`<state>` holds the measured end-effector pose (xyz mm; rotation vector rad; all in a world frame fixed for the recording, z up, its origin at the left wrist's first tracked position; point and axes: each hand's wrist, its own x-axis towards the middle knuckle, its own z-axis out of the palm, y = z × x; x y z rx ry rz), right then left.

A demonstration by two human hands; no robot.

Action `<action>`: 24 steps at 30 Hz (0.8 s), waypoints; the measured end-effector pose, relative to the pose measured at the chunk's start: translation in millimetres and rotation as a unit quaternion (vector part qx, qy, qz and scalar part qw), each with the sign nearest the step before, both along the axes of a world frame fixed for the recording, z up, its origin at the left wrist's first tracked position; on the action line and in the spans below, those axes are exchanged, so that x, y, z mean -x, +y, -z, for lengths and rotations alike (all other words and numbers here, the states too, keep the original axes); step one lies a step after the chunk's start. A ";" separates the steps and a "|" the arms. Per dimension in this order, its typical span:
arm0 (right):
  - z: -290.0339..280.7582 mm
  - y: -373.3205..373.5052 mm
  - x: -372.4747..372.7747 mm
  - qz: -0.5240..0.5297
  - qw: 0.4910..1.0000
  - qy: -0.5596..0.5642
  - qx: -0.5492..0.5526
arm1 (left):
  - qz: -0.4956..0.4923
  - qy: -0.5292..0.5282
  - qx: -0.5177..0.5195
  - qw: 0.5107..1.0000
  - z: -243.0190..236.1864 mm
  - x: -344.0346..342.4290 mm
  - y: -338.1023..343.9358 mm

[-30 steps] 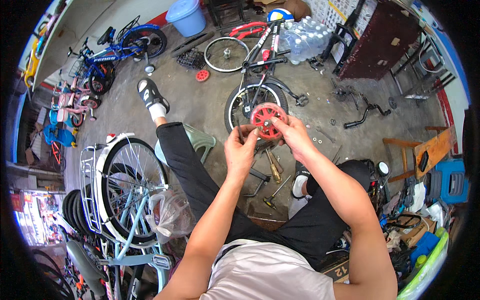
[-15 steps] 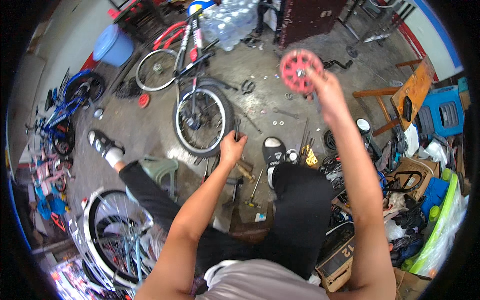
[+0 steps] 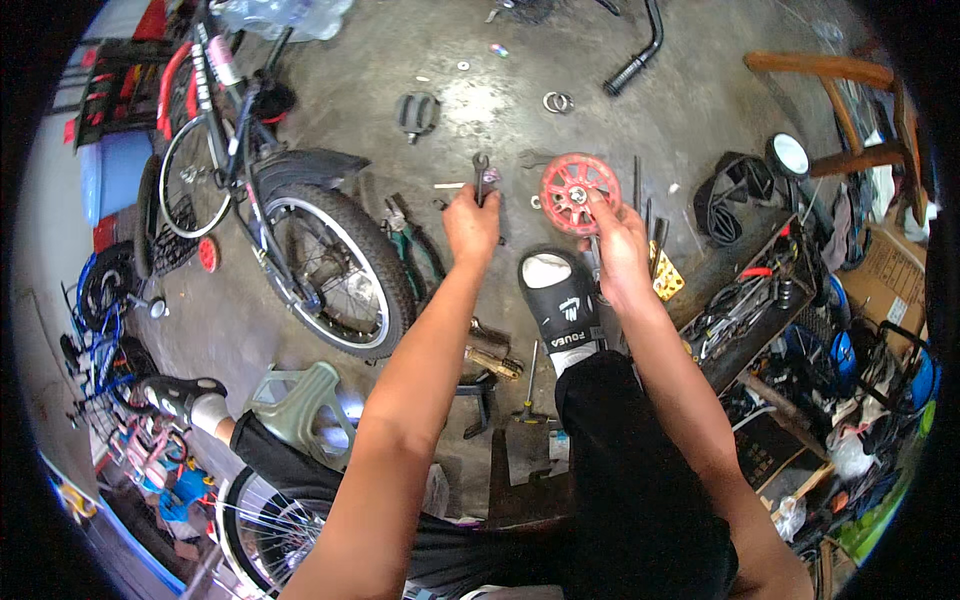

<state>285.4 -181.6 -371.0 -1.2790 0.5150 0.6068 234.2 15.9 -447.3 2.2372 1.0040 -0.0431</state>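
The red spoked wheel (image 3: 579,194) sits in the right hand (image 3: 622,247), thumb across its face, above the floor (image 3: 540,62) by a black sandal (image 3: 563,300) (pale lettering on the strap), while the left hand (image 3: 473,226) is curled round an open-ended wrench (image 3: 480,168). Around them I see stained grey concrete, green-handled pliers (image 3: 413,250), a long tray (image 3: 738,277) crammed with parts, and a cardboard box (image 3: 887,265) bearing a white label.
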 end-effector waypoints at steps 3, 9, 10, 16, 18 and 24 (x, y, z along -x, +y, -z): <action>20.7 0.7 -2.6 0.009 1.000 0.020 -0.004 | -0.025 0.014 0.002 1.000 28.6 11.2 4.2; 44.3 9.5 -0.1 0.003 0.999 0.030 -0.012 | -0.076 -0.053 0.068 0.993 19.0 22.0 5.4; 43.9 14.0 1.1 0.006 0.999 0.033 -0.018 | -0.081 -0.070 0.063 0.992 15.9 24.1 7.4; 42.7 32.1 20.7 -0.016 0.999 0.039 -0.022 | -0.049 -0.137 0.122 0.982 -56.3 33.6 -24.9; 48.6 35.8 27.4 -0.030 0.998 0.033 -0.033 | 0.014 -0.145 0.028 0.989 -60.2 37.2 -29.9; 41.2 50.0 28.2 -0.136 0.989 0.010 -0.052 | -0.275 -0.117 0.425 0.854 -59.9 34.8 -24.4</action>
